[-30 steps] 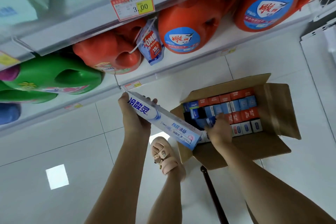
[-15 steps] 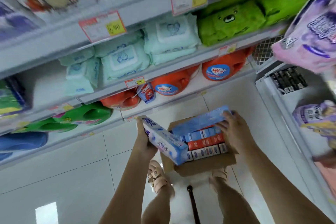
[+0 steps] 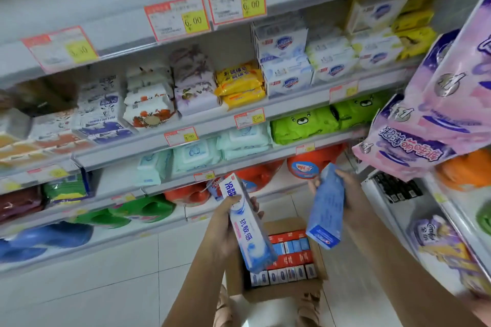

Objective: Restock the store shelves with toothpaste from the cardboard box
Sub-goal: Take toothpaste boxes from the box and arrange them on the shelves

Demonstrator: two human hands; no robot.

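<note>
Left hand (image 3: 225, 228): clenched round a white-and-blue toothpaste carton (image 3: 247, 228), thumb laid across its printed face; the carton is slanted from 11 o'clock down to 5 o'clock, its lower end over the box
Right hand (image 3: 353, 194): grasping a blue toothpaste carton (image 3: 326, 207) near its upper end; the carton is held almost upright, its lower end above the box's 1 o'clock corner
Cardboard box (image 3: 279, 293): open on the floor (image 3: 106, 273) at 6 o'clock of the view, between the feet; red, blue and white toothpaste cartons (image 3: 289, 255) are packed on end inside it
Change: a second ago the right hand was down among the packed cartons; half a second ago the blue carton was held flat just over the box; now it is raised clear and turned on end. The white-and-blue carton has been kept in the left hand throughout, and more shelf levels have been brought into view
Meaning: the picking step is judged done, with one carton in each hand and placing to follow
Shelves (image 3: 239, 159): at 12 o'clock, wet-wipe packs (image 3: 196, 154) above orange detergent jugs (image 3: 305, 164); no toothpaste row is seen, so the target slot cannot be told
</note>
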